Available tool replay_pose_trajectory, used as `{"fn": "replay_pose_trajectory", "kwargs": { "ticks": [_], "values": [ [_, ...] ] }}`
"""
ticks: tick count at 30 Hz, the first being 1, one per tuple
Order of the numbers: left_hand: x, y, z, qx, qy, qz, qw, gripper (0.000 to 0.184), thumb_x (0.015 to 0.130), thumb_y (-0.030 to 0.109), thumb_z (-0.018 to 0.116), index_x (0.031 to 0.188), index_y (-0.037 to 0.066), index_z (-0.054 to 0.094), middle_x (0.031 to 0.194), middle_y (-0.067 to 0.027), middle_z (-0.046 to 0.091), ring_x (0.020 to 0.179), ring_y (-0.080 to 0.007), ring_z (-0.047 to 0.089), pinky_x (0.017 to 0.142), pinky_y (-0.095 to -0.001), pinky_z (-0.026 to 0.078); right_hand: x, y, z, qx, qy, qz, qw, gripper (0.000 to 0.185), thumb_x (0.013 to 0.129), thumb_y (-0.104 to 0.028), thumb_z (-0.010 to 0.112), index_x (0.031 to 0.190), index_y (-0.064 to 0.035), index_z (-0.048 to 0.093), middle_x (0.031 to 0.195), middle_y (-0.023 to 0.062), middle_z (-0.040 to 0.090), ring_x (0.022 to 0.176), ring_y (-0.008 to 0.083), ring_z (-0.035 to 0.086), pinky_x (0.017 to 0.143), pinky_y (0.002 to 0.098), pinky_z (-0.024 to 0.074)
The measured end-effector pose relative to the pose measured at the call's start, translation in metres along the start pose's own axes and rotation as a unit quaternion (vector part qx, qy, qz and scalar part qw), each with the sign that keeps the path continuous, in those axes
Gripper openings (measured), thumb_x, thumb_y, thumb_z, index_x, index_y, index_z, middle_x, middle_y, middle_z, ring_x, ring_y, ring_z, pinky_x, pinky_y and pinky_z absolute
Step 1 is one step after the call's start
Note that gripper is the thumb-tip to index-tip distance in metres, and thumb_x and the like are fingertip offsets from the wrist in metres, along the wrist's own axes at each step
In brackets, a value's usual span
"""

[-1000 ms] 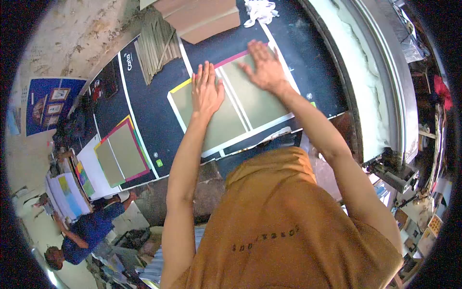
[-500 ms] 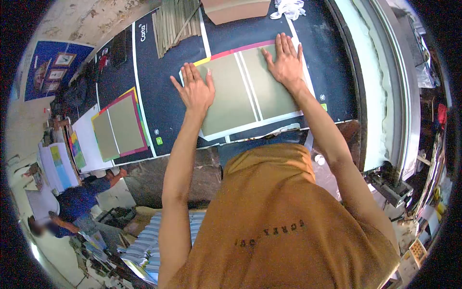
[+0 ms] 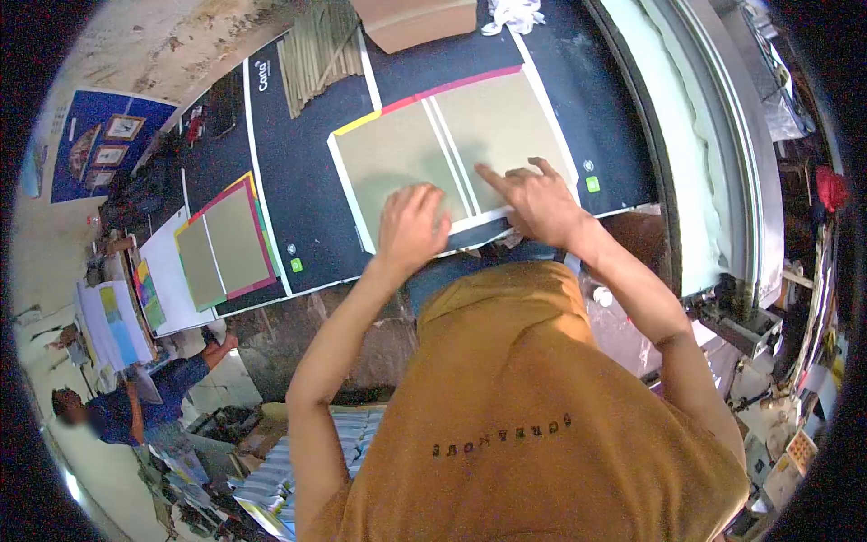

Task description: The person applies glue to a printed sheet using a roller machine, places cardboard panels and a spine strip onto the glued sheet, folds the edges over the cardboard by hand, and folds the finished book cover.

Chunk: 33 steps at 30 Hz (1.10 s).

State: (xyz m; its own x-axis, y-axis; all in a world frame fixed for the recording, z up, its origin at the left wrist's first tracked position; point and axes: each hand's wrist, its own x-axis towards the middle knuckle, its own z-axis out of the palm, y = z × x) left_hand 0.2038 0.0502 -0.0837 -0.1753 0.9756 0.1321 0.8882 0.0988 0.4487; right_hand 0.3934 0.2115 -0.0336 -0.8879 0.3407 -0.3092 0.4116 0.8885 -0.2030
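Two grey-beige boards with a narrow strip between them lie on a sheet as one flat cover panel [image 3: 388, 163]. Along its far side the sheet's edge is folded over, showing yellow, red and magenta; white margins run down the other sides. My left hand [image 3: 414, 221] is over the near part of the left board, fingers loosely curved and holding nothing. Above the near edge of the right board is my right hand [image 3: 540, 199], index finger stretched out and the others partly bent. Shadows fall under both hands; whether they touch the panel I cannot tell.
Farther left on the dark table mat [image 3: 307, 199] lies a second cover panel [image 3: 230, 244] with coloured edges. Grey strips [image 3: 321, 54], a cardboard box [image 3: 415, 23] and a white crumpled cloth [image 3: 513, 14] are at the back. Another person [image 3: 153, 397] is at the lower left.
Both hands have left the panel's far corners and come back to its near side. They lay flat before; now the fingers are more bent. The view has shifted slightly.
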Motion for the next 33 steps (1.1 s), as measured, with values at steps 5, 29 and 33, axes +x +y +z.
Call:
{"fn": "replay_pose_trajectory", "kwargs": {
  "ticks": [5,29,33],
  "values": [
    [-0.012,0.025,0.013,0.098,-0.017,0.055,0.994,0.044,0.081,0.017,0.069,0.119,-0.002,0.057,0.121,-0.0215,0.063,0.114,-0.0367,0.061,0.103,-0.0491,0.046,-0.001,-0.009,0.028,-0.081,0.069,-0.045,0.993,0.111,0.070,-0.018,0.085,0.161,-0.0148,0.022,0.115,0.0099,0.071,0.119,0.0228,0.065,0.114,0.0495,0.0394],
    [-0.010,0.012,0.029,0.056,-0.014,0.099,0.993,0.048,0.080,0.031,0.069,0.121,0.006,0.064,0.137,-0.0161,0.054,0.127,-0.0361,0.051,0.104,-0.0531,0.042,0.001,-0.012,0.045,0.000,0.135,-0.039,0.990,0.097,0.080,-0.013,0.068,0.163,-0.0143,0.017,0.104,0.0141,0.071,0.098,0.0290,0.071,0.108,0.0507,0.0403],
    [-0.009,0.009,0.031,0.077,-0.025,0.102,0.991,0.051,0.081,0.033,0.068,0.124,0.005,0.063,0.135,-0.0168,0.055,0.126,-0.0350,0.051,0.104,-0.0523,0.042,0.007,-0.027,0.042,-0.043,0.103,-0.014,0.994,0.101,0.077,-0.015,0.072,0.163,-0.0152,0.020,0.103,0.0122,0.069,0.101,0.0279,0.069,0.107,0.0514,0.0411]
  ]
}}
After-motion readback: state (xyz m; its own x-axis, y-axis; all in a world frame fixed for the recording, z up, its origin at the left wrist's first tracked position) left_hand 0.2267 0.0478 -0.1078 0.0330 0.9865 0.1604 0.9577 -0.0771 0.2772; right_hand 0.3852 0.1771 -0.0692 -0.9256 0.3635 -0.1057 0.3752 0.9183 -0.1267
